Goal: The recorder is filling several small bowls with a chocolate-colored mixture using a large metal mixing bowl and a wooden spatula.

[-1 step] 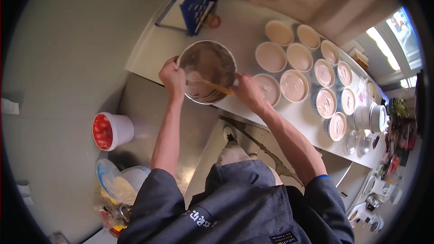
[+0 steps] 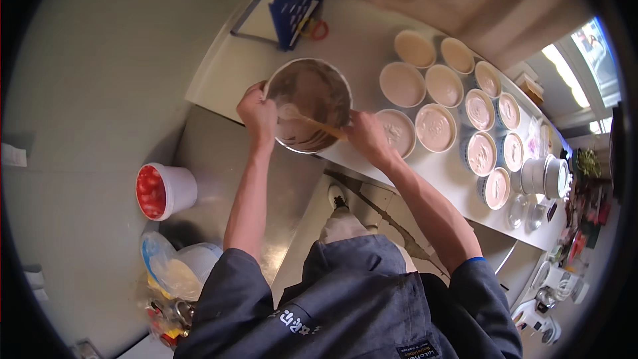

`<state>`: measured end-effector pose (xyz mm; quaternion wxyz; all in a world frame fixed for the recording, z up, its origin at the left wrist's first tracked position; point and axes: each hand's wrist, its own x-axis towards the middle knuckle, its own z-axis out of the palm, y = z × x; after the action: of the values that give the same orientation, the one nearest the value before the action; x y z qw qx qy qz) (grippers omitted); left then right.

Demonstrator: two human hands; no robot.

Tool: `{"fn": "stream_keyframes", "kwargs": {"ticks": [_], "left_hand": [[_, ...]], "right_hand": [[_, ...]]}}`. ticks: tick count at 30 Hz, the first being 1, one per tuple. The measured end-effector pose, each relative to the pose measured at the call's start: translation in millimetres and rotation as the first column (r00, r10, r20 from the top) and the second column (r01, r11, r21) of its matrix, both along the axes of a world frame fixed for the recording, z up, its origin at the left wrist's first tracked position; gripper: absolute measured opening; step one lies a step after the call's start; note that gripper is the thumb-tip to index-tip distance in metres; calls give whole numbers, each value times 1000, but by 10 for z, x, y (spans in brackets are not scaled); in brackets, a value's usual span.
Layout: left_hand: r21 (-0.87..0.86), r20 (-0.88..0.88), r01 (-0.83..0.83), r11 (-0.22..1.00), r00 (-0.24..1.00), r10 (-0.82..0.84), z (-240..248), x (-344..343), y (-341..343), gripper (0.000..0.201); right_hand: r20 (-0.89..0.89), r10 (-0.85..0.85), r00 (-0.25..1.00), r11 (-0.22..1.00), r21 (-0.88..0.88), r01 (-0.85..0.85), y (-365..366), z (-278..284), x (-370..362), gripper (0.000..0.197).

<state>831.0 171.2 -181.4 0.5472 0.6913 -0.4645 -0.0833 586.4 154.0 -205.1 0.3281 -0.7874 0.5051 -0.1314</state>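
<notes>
A large metal mixing bowl (image 2: 312, 90) is tilted towards me over the counter's near edge. Streaks of brownish-pink batter or cream coat its inside. My left hand (image 2: 258, 112) is closed on the bowl's left rim. In my right hand (image 2: 367, 134), at the right rim, is the wooden handle of a spatula (image 2: 322, 126). The spatula's pale blade rests against the inner wall, low on the left. Whether my right fingers also touch the rim, I cannot tell. Closest to my right hand stands a round tub (image 2: 397, 131) filled with pale pink cream.
Several more filled tubs (image 2: 435, 127) crowd the white counter (image 2: 359, 33) on the right. Stacked tins (image 2: 539, 176) stand beyond them. A blue stand (image 2: 292, 13) is at the back. To my lower left, a white bucket (image 2: 179, 191) with red contents sits beside plastic bags (image 2: 174, 272).
</notes>
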Motion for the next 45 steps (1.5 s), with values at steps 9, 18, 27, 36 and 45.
{"fn": "stream_keyframes", "kwargs": {"ticks": [9, 18, 27, 36, 45], "left_hand": [[-9, 72, 62, 998, 996, -61, -77, 108, 34, 33], [-35, 317, 171, 985, 936, -151, 283, -206, -112, 21], [-71, 451, 223, 972, 876, -168, 771, -857, -309, 25], [-62, 527, 331, 942, 812, -251, 1186, -1917, -641, 25], [-52, 589, 409, 911, 749, -303, 1184, -2630, -1006, 23]], "right_hand": [[-13, -89, 996, 971, 220, 89, 152, 175, 556, 28], [-145, 59, 988, 998, 8, -59, 4, -108, 619, 18], [-239, 16, 971, 984, -169, -58, -154, 557, -533, 17], [-320, 112, 941, 968, -180, -177, -421, 549, -1135, 17], [324, -206, 923, 939, 331, 94, -522, 494, -1685, 20]]}}
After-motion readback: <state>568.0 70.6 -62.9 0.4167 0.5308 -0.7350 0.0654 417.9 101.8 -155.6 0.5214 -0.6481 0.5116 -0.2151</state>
